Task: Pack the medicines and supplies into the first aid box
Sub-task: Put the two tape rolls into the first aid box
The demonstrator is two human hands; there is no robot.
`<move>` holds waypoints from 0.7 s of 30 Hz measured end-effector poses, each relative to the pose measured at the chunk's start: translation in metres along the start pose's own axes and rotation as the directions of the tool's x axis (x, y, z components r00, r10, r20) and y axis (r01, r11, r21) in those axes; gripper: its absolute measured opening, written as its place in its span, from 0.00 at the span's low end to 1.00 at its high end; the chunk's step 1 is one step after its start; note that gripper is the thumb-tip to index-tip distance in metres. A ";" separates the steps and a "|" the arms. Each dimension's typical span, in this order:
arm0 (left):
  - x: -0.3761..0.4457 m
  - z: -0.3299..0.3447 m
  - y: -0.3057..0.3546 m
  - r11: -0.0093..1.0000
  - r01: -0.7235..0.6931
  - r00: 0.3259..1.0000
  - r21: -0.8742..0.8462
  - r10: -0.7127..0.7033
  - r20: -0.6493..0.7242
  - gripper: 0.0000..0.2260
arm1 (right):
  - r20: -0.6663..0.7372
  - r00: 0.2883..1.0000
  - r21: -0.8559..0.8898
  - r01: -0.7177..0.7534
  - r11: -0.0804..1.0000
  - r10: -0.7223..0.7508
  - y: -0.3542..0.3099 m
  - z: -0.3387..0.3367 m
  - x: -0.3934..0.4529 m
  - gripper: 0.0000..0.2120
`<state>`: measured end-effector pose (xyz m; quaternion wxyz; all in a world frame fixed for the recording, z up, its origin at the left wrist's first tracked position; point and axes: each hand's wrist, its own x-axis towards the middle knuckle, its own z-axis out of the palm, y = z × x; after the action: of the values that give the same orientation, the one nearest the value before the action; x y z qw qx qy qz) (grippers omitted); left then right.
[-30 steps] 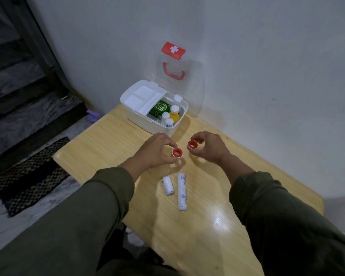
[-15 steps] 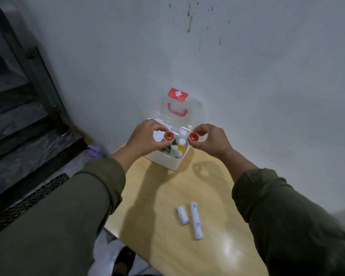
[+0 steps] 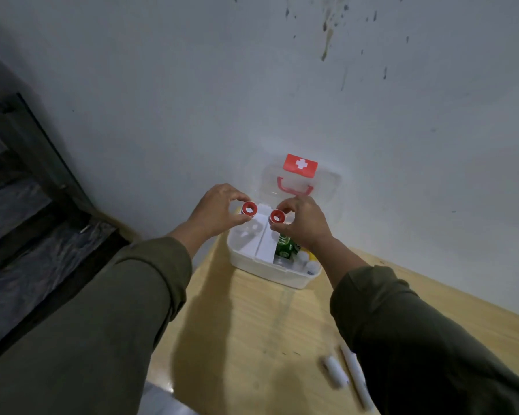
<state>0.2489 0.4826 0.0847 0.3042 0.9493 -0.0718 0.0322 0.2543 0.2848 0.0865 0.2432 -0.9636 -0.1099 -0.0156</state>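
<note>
Wooden tabletop (image 3: 252, 330) carries the white first aid box (image 3: 267, 272) right under the fingers (image 3: 285, 209); two white rolls (image 3: 336, 372) lie nearer the person, well apart from them.

- White plastic first aid box (image 3: 253, 266): open on wooden table, clear lid upright against wall, red cross label and red handle.
- Two small red-rimmed tape rolls (image 3: 249, 208) (image 3: 277, 217): held above box tray.
- Two white cylindrical bandage rolls (image 3: 334, 371) (image 3: 355, 375): lying side by side on table, well apart from box.
</note>
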 end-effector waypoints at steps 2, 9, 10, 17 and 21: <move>0.011 0.005 -0.008 1.000 -0.001 0.999 -0.009 0.002 0.038 0.18 | 0.016 0.999 -0.022 -0.035 0.999 0.036 -0.004 0.010 0.007 0.16; 0.036 0.027 -0.027 1.000 -0.003 0.989 -0.024 0.006 0.148 0.19 | 0.058 0.995 -0.081 -0.074 0.994 0.079 -0.008 0.033 0.023 0.19; 0.038 0.028 -0.029 0.999 0.001 0.987 -0.033 0.004 0.158 0.19 | 0.061 0.995 -0.089 -0.073 0.993 0.079 -0.009 0.035 0.025 0.19; 0.042 0.033 -0.040 0.996 0.054 0.981 -0.071 -0.039 0.192 0.19 | 0.095 0.990 -0.143 -0.087 0.986 0.101 -0.015 0.048 0.036 0.21; 0.042 0.033 -0.042 0.989 0.074 0.979 -0.128 -0.048 0.197 0.20 | 0.125 0.985 -0.175 -0.092 0.980 0.114 -0.015 0.053 0.037 0.22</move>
<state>0.2972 0.4921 0.0382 0.3599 0.9271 -0.0739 -0.0747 0.2862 0.3303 0.0501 0.1534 -0.9840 -0.0742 0.0529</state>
